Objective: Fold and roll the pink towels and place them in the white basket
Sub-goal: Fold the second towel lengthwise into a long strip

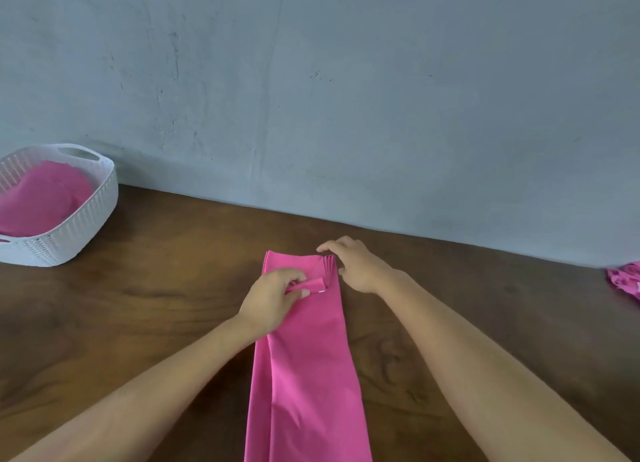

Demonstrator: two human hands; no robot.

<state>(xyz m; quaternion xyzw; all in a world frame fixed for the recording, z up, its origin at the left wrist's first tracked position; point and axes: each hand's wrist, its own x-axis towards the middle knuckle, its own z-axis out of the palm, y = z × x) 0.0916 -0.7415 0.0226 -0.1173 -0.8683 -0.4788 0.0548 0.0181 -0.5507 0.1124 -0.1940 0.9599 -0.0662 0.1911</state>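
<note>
A pink towel [308, 368], folded into a long narrow strip, lies on the wooden table [156, 288] and runs from the near edge toward the wall. My left hand [273, 299] pinches a small turned-over fold near the strip's far end. My right hand [353, 264] rests with relaxed fingers on the far right corner, where the cloth is bunched. At the far left stands the white basket [90, 215], holding pink towels [41, 198].
More pink cloth [625, 279] lies crumpled at the table's right edge, partly out of view. A grey wall [346, 98] rises directly behind the table. Bare wood lies between the basket and the strip.
</note>
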